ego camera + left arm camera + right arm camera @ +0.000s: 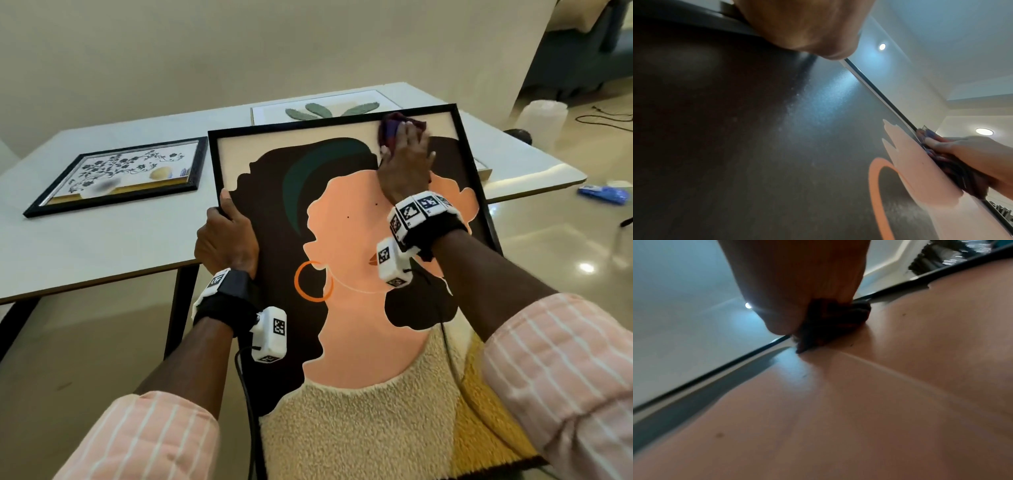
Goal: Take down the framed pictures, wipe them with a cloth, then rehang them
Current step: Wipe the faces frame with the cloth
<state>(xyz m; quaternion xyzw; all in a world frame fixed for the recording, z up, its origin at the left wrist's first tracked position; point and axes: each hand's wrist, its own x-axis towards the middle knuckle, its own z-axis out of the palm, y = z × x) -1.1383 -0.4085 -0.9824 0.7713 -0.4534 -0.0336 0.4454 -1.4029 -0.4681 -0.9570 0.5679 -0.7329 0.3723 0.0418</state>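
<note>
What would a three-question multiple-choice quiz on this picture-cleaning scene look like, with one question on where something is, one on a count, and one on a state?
1. Where is the cloth?
A. on the floor
B. under the right hand, near the portrait's top edge
C. on the table, beside the floral picture

2. How many framed pictures lie on the table behind the portrait?
A. none
B. two
C. five

3. What is the left hand doing?
A. gripping the portrait's left edge
B. hanging free
C. wiping with a second cloth

Answers: 1 B, the hand presses the cloth onto the glass there. 2 B, a floral picture and a leaf picture show. 3 A, its fingers wrap the black frame.
</note>
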